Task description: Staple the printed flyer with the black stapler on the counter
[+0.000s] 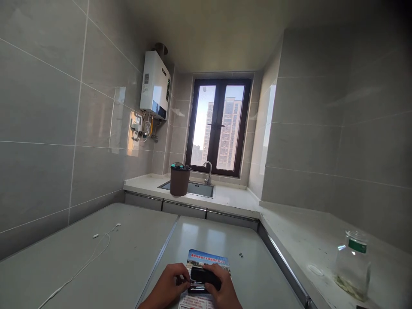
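A black stapler (206,277) with a shiny metal strip along its lower part lies level over a printed leaflet (207,256) on the table. My right hand (222,285) is closed around its right end, fingers on the far side and thumb on the near side. At the left end, my left hand (174,283) pinches a dark part of the stapler between thumb and curled fingers. The fingers partly hide that end, so its details are unclear. Small dark bits (241,255), too small to name, lie to the right of the leaflet.
A white cable (82,268) runs over the table's (128,227) left half. On the right-hand counter stand a glass jar (352,270) and a clear round lid (315,270). Behind, a brown bucket (180,182) stands at the sink (201,189), below the window.
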Tool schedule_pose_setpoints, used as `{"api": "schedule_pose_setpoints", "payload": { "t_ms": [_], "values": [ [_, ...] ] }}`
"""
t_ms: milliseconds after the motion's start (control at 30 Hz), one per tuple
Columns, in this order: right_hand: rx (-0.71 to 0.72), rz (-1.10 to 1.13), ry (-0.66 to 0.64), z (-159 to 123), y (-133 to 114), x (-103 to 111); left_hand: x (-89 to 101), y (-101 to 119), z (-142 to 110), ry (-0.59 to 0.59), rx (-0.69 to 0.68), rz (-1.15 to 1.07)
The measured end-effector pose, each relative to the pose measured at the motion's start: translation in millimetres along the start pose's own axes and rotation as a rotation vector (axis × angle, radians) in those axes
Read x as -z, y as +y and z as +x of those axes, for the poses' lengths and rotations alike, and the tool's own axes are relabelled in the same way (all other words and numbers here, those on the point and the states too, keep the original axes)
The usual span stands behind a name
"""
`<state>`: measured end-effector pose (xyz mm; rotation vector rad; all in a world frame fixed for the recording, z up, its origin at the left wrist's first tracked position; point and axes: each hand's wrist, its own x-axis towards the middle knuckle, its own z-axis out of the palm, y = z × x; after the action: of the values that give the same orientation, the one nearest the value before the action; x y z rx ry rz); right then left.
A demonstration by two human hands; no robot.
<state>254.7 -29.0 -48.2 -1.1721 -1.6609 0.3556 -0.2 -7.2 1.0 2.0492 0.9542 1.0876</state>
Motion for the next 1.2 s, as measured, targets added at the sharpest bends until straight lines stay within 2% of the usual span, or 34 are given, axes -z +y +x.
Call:
{"api": "schedule_pose_setpoints", "payload": {
  "t_ms": [133, 367, 700, 967, 1100, 1200],
  "values": [
    [0.003, 0.002, -0.008, -0.4, -3.5, 0.7, 0.7, 0.8, -0.6, -0.014, -0.002, 0.01],
    [-0.069, 0.108, -0.031, 5.7, -25.9, 10.2, 3.2, 9.0, 0.5, -0.022, 0.007, -0.003],
    [-0.161, 0.255, 0.109, 18.3, -30.8, 20.5, 9.4, 13.9, 3.4, 0.074, 0.075, -0.068],
    [-0.272, 0.503, 0.221, 25.3, -41.6, 32.7, 2.6, 2.9, 4.7, 0.026, 0.037, -0.189],
    [-0.285, 0.573, 0.202, 23.8, -42.1, 32.4, 1.0, 4.7, 4.4, 0.028, -0.002, -0.169],
    [-0.243, 0.558, 0.138, 22.6, -40.2, 27.3, 1.3, 8.4, 3.0, -0.01, -0.056, -0.15]
  ]
}}
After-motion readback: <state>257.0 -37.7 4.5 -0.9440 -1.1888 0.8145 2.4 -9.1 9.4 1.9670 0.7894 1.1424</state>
